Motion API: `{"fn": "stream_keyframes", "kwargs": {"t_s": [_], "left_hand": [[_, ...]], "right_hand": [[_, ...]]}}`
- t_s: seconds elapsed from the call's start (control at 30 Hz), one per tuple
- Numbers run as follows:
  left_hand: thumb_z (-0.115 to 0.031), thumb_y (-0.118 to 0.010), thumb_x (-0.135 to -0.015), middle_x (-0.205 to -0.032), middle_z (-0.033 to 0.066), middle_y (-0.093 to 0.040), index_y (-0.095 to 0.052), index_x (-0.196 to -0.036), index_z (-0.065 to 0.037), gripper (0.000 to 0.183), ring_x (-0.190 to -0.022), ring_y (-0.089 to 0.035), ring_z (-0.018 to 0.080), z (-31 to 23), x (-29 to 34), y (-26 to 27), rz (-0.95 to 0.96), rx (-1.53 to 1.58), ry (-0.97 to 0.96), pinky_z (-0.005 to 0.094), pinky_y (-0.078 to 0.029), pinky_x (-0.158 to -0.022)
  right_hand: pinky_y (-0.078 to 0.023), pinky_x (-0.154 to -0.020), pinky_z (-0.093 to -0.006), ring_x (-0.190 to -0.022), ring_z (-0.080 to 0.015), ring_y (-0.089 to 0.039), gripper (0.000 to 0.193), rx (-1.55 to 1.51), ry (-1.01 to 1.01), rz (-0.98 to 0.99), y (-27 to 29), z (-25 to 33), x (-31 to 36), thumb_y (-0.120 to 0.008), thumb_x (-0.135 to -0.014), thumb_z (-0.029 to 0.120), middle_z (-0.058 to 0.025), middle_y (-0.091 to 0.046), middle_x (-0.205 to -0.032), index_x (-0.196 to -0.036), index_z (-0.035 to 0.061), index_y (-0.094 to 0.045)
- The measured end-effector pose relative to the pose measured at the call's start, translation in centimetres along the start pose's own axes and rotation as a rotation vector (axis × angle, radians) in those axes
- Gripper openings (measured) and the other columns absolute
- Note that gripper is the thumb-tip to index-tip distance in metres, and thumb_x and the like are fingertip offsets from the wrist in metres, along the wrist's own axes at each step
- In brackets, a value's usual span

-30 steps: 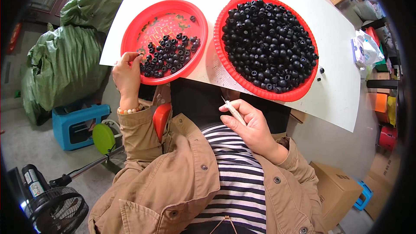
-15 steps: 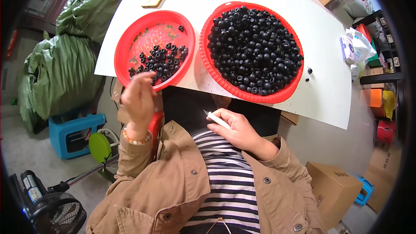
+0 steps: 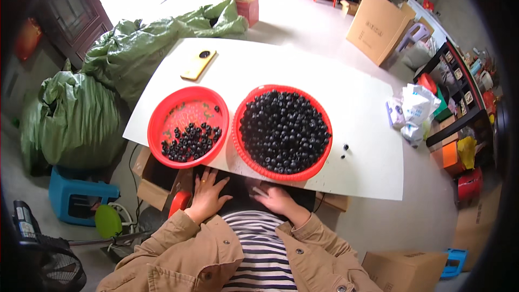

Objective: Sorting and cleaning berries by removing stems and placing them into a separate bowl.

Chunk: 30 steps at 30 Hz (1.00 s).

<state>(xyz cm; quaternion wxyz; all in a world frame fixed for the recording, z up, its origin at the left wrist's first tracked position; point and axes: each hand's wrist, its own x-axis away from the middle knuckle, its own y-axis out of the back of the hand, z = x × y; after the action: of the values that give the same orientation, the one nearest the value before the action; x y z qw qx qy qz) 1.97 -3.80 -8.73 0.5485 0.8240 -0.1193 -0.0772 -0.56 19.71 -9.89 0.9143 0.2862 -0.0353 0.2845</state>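
Left hand (image 3: 207, 197) has dropped from the red plate (image 3: 157, 113) to the near side of the tabletop (image 3: 363, 111) since half a second ago, and the view now takes in more of the far floor. Across the tabletop, a deep red basket (image 3: 281, 175) stands right of the plate, heaped with black round pieces (image 3: 284, 132); the plate, just beside it, holds a smaller batch toward its near side. Over the dark trousers (image 3: 238, 197), the left grip is released, fingers spread and back of the hand upward, with nothing visible in it; the palm's underside is hidden. Right hand (image 3: 278, 201), near it on the right, is half curled, its grip closed on something narrow. Far left on the tabletop lies a yellow phone (image 3: 199, 66). Smaller is the slim pale tool (image 3: 260, 191) in the right grip: only a short strip shows, the fingers cover the rest, and its tip is too blurred to make out. Smallest are two loose pieces (image 3: 346, 147) right of the basket.
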Motion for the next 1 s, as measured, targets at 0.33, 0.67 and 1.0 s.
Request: {"fn": "stream_keyframes", "kwargs": {"t_s": [0.33,0.67,1.0], "left_hand": [[-0.044,-0.061,-0.072,-0.121,0.0148,-0.043,-0.057,-0.112,-0.015,0.050,-0.115,-0.034,0.0372,1.0,-2.4,-1.7,-0.177,-0.072,0.113,0.0544,-0.018,-0.097],[-0.053,-0.054,-0.074,-0.098,0.0166,-0.059,-0.060,-0.105,-0.011,0.052,-0.092,-0.055,0.0329,2.6,-4.5,-1.5,-0.070,-0.033,0.233,0.0435,-0.039,-0.084],[-0.048,-0.054,-0.074,-0.094,0.0144,-0.061,-0.060,-0.104,-0.012,0.047,-0.087,-0.058,0.0317,3.1,-5.1,-2.0,0.004,0.026,0.296,0.0422,-0.043,-0.079]], "right_hand": [[-0.044,-0.079,-0.0342,-0.091,-0.0303,-0.059,0.035,-0.029,0.015,0.005,-0.2,-0.3,0.8,-0.056,-0.082,0.030,-0.0169,-0.061,-0.098,-0.107,0.0066,-0.057],[-0.036,-0.091,-0.0292,-0.103,-0.0201,-0.052,0.042,-0.111,-0.021,0.138,-0.4,-2.2,-1.0,-0.054,-0.085,0.028,-0.0124,-0.056,-0.113,-0.118,0.0033,-0.050],[-0.025,-0.102,-0.0307,-0.121,-0.0199,-0.038,0.051,-0.160,-0.085,0.241,0.1,-3.2,-2.5,-0.054,-0.085,0.039,-0.0113,-0.045,-0.128,-0.124,0.0064,-0.047]]}}
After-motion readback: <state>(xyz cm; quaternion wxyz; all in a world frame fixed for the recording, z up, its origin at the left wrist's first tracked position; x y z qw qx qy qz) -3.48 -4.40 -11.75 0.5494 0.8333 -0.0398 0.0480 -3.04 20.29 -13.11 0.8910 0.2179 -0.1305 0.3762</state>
